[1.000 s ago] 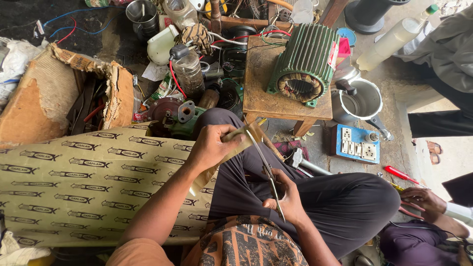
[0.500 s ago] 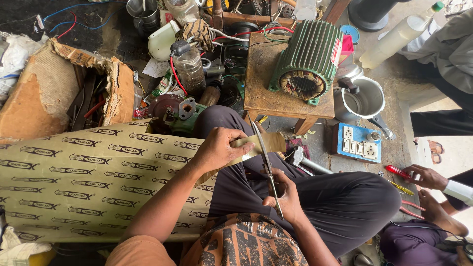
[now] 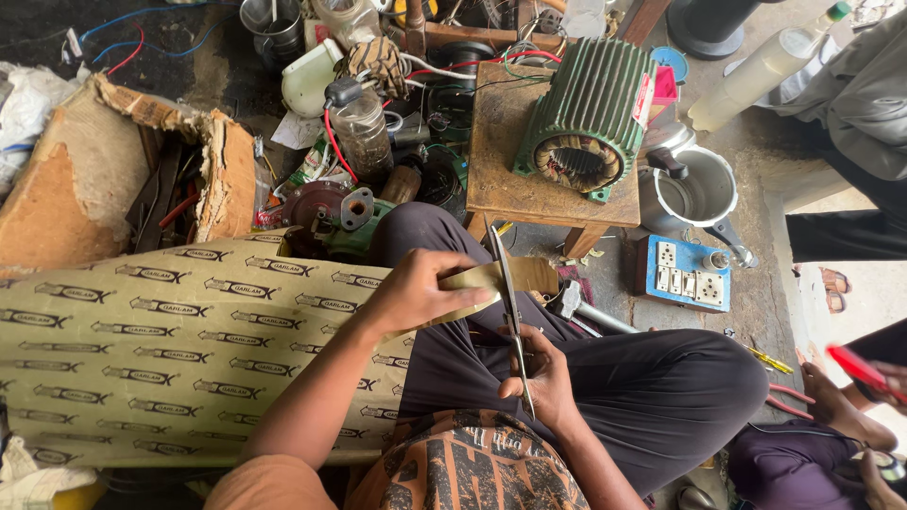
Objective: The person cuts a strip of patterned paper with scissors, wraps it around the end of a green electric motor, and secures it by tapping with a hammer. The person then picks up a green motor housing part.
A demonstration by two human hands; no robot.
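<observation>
My left hand (image 3: 422,291) grips a narrow strip at the edge of a large beige printed insulation sheet (image 3: 170,349) that lies across my lap and spreads to the left. In my right hand (image 3: 539,378) is a pair of long metal scissors (image 3: 508,312), blades pointing away from me, set against the strip beside my left fingers. Both hands are above my crossed legs in dark trousers.
A green finned motor stator (image 3: 586,118) stands on a small wooden stool (image 3: 501,170) ahead. A steel pot (image 3: 694,194), a blue socket board (image 3: 685,274), a torn cardboard box (image 3: 94,179) and motor parts (image 3: 340,212) surround me. Another person's hand (image 3: 850,401) is at the right.
The scissors have swung more upright and closer to my left hand. My left hand holds the strip a little lower. The other person's hand at the right has shifted.
</observation>
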